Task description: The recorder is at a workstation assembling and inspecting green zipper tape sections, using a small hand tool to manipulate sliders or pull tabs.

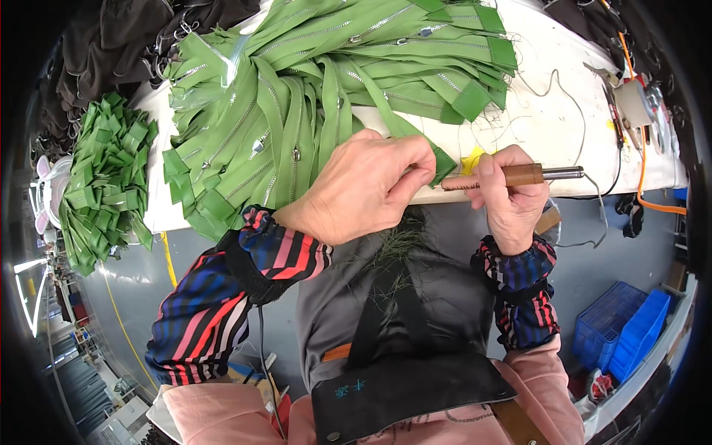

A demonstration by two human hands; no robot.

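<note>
My left hand (363, 185) is closed in a pinch at the near edge of the table, on the end of a green zipper (419, 133). That zipper's square end tab (443, 162) shows just beyond my fingertips, while the pinched part is hidden. In my right hand (512, 196) is a slim wooden-handled tool (523, 175) with a metal barrel, much like a soldering iron. Its barrel points right, and the wooden end lies close to the zipper tab. A big pile of green zippers (297, 96) with metal teeth and pulls spreads behind my left hand.
More green zippers (104, 178) hang in a bundle at the left. Cut threads (400, 245) lie on my dark apron. Pliers (604, 74), cords and an orange cable (660, 208) are at the table's right. Blue crates (608, 326) stand below right. Dark fabric (104, 44) is heaped back left.
</note>
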